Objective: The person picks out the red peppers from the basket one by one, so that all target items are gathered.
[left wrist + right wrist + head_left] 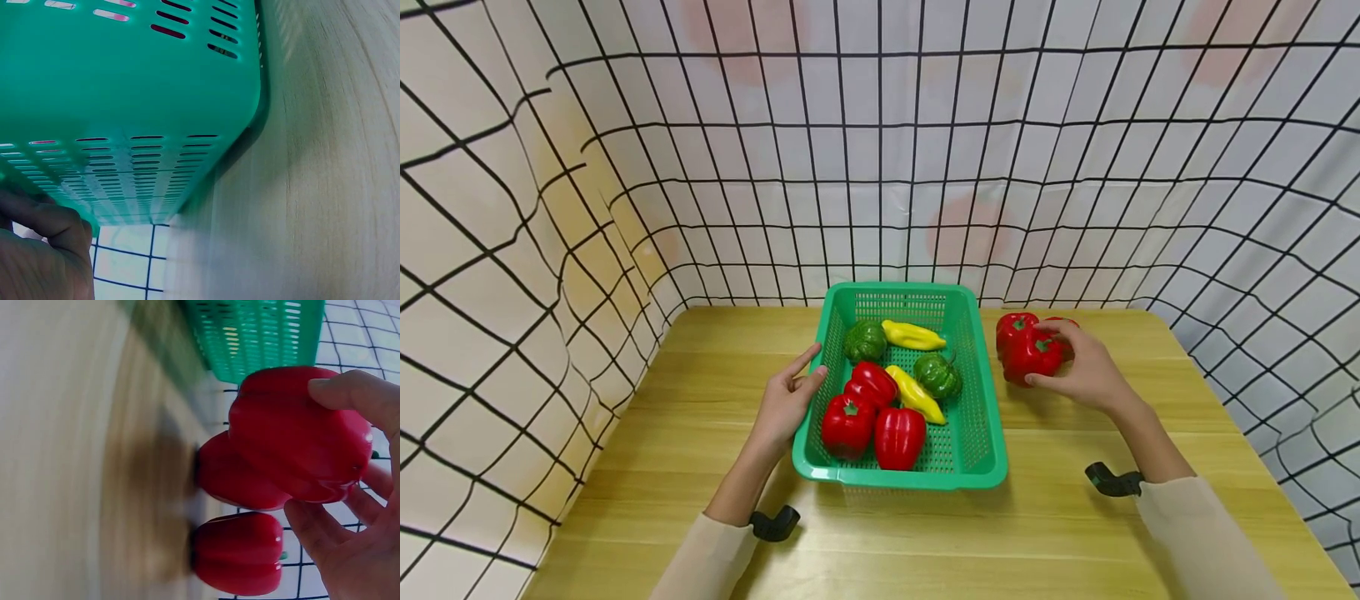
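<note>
My right hand (1090, 371) grips a red bell pepper (294, 431) between thumb and fingers, raised above the wooden table to the right of the basket. Two more red bell peppers (234, 478) (240, 553) sit on the table just behind it, partly hidden in the head view. At the left side of the green plastic basket (898, 479), my left hand (786, 404) holds the rim, thumb on top and fingers against the outer wall. Inside lie three red bell peppers (899, 437), two green peppers (937, 375) and two long yellow peppers (913, 335).
The basket stands upright in the middle of the wooden table (700, 433), with perforated walls and floor. White cloth with a black grid (880, 158) hangs along the back and both sides. Each wrist carries a black mount (775, 523).
</note>
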A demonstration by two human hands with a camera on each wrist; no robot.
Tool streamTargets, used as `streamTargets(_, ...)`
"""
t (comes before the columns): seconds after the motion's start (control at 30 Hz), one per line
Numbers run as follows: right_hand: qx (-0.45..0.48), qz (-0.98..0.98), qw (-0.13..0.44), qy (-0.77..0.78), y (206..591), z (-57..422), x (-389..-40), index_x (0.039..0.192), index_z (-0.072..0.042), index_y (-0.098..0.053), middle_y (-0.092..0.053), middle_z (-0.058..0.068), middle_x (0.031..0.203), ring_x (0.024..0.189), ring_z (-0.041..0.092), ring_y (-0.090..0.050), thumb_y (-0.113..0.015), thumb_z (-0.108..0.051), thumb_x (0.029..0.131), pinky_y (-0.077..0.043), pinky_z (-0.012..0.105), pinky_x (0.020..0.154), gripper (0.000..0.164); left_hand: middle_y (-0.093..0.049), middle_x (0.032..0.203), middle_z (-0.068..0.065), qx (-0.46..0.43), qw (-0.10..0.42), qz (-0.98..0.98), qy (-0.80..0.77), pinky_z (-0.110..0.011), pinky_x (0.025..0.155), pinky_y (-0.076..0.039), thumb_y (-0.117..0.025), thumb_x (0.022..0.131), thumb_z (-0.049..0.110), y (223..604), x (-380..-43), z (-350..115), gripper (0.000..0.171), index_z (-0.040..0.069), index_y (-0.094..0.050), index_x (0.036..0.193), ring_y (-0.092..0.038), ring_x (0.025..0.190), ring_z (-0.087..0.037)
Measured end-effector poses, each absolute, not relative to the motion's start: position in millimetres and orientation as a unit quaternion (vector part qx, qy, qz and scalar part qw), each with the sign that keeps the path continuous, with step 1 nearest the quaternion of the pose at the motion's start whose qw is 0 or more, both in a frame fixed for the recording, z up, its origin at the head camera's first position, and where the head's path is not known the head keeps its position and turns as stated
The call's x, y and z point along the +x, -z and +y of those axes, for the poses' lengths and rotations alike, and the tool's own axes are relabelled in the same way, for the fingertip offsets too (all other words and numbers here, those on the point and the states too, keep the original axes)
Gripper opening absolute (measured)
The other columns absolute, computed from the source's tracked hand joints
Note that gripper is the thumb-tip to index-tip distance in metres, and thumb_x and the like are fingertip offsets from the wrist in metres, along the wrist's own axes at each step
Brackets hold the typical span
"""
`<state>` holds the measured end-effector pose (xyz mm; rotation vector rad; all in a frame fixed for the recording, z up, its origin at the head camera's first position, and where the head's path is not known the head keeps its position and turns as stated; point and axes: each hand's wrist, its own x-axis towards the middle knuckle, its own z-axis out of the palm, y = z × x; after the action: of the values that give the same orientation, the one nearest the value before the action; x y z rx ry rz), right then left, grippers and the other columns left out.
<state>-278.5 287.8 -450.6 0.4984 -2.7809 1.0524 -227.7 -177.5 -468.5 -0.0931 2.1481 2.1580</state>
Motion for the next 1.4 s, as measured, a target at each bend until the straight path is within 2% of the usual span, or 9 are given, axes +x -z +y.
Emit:
streamTargets(0.13,0.168,-0.925,0.046,-0.337,459,292,-279,0.142,-0.006,-0.053,-0.054,0.023,0.141,0.120,0.044,-0.057,-0.090,-0.022,0.080,-0.052,0.063,0.099,0.074,-0.074,0.099,-0.026,-0.033,0.047,0.703,-0.709,-0.036,0.067,-0.064,-0.066,0.103,0.036,468,-227,-177,0.051,0.036,-0.052,0.151,-0.075,0.073,-0.018)
streamTargets(0.23,0.173,-0.927,0.038,-0.330,463,293,-279,0.142,-0.006,-0.054,-0.051,0.025,0.143,0.126,0.048,-0.053,-0.090,-0.020,0.079,-0.050,0.065,0.102,0.074,-0.073,0.105,-0.029,-0.032,0.048,0.702,-0.709,-0.036,0.068,-0.064,-0.065,0.103,0.036,468,-227,-177,0.051,0.035,-0.051,0.152,-0.076,0.075,-0.018)
streamTargets(0.3,0.172,-0.929,0.035,-0.326,465,293,-278,0.144,-0.005,-0.053,-0.049,0.026,0.142,0.126,0.049,-0.051,-0.090,-0.020,0.079,-0.051,0.065,0.101,0.076,-0.074,0.105,-0.028,-0.032,0.049,0.701,-0.710,-0.036,0.068,-0.064,-0.065,0.103,0.036,468,-228,-177,0.051,0.035,-0.051,0.152,-0.076,0.075,-0.018)
streamTargets(0.57,0.145,-0.931,0.021,-0.335,475,296,-277,0.151,-0.002,-0.043,-0.046,0.027,0.149,0.128,0.048,-0.051,-0.088,-0.021,0.082,-0.048,0.065,0.105,0.084,-0.071,0.081,-0.015,-0.030,0.048,0.701,-0.711,-0.033,0.064,-0.062,-0.065,0.103,0.035,468,-227,-177,0.051,0.034,-0.051,0.152,-0.071,0.066,-0.016)
streamTargets(0.8,0.141,-0.924,0.026,-0.355,482,297,-276,0.150,-0.003,-0.045,-0.046,0.026,0.150,0.130,0.051,-0.052,-0.089,-0.018,0.082,-0.046,0.066,0.107,0.083,-0.072,0.088,-0.021,-0.031,0.048,0.697,-0.715,-0.036,0.065,-0.063,-0.066,0.102,0.036,468,-227,-177,0.051,0.036,-0.052,0.151,-0.073,0.069,-0.018)
streamTargets(1.07,0.140,-0.920,0.032,-0.364,484,299,-271,0.150,-0.004,-0.045,-0.046,0.026,0.151,0.129,0.053,-0.053,-0.089,-0.026,0.083,-0.045,0.067,0.106,0.084,-0.072,0.089,-0.022,-0.031,0.050,0.696,-0.715,-0.037,0.066,-0.064,-0.066,0.102,0.037,469,-227,-177,0.051,0.037,-0.052,0.151,-0.074,0.071,-0.019)
streamTargets(1.27,0.126,-0.912,0.045,-0.387,479,299,-267,0.151,-0.006,-0.045,-0.050,0.023,0.148,0.130,0.048,-0.054,-0.088,-0.033,0.084,-0.044,0.065,0.108,0.083,-0.072,0.091,-0.024,-0.033,0.048,0.697,-0.715,-0.036,0.066,-0.063,-0.066,0.102,0.036,468,-226,-177,0.050,0.037,-0.053,0.150,-0.074,0.070,-0.018)
streamTargets(1.4,0.127,-0.908,0.060,-0.395,468,297,-265,0.151,-0.007,-0.046,-0.052,0.022,0.148,0.131,0.044,-0.053,-0.085,-0.034,0.087,-0.042,0.066,0.109,0.080,-0.073,0.088,-0.020,-0.033,0.048,0.696,-0.716,-0.036,0.065,-0.063,-0.066,0.102,0.035,467,-226,-176,0.049,0.037,-0.053,0.150,-0.074,0.069,-0.019)
